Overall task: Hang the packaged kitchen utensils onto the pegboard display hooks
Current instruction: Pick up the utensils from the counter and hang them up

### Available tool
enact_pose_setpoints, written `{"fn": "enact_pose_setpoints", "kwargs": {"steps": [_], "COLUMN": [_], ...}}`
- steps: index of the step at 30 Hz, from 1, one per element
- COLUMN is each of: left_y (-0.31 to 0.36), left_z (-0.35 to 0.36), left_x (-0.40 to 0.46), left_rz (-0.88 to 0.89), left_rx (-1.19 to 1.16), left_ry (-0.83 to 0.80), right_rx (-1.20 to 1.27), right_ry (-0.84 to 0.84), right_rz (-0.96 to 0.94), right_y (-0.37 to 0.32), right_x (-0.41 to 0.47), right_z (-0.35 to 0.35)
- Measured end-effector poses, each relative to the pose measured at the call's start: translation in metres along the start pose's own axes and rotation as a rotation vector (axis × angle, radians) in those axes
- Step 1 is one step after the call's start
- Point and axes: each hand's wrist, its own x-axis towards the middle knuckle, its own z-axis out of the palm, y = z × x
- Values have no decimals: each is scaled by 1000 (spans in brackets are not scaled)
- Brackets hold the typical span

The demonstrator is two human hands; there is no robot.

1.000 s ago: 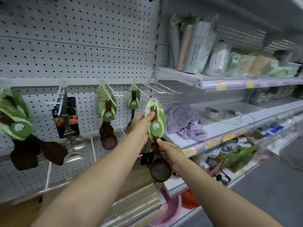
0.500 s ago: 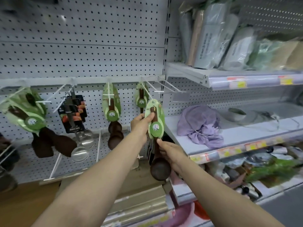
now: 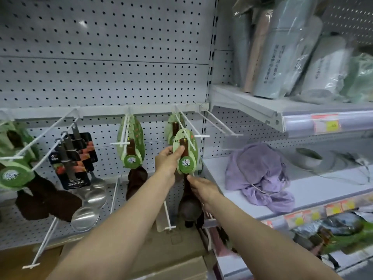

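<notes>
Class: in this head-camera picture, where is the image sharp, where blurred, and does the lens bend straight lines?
Head view: sharpest around the green-carded spoon and left hand; left-edge packages and bottom-right goods are smeared; the shelf edge and hooks splay from wide-angle distortion.

1. I see even, cool indoor light, moderately bright, with no hard shadows on the pegboard (image 3: 101, 77).
2. My wide lens bends the shelf (image 3: 252, 102) edges and the pegboard lines toward the frame borders.
3. The bagged goods (image 3: 292, 57) at upper right look soft and smeared; their plastic shows mild glare.
4. The lower right corner blurs too.
5. The steel spoons (image 3: 90, 207) carry pale reflections.
</notes>
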Motion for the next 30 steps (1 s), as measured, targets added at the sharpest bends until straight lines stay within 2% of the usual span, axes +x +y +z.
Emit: {"fn": "enact_pose_setpoints", "kwargs": {"steps": [8,17,23,30], "left_y": [3,3,-2,-29], "left_z": [3,-2,-8,-41], "left_x": [56,67,40,-42], "left_rz": [46,94,96,-59], "left_rx": [25,94,100,-15], "left_ry": [32,11,118,215], "right_rx": [-50,-2,-49,-196], "right_ry": [-10,9,-2,-37], "right_rz": [22,9,30,-8], "right_y": [-11,-11,-14,0], "right_x": [63,77,50,-10], "right_z": [15,22,8,-8]}}
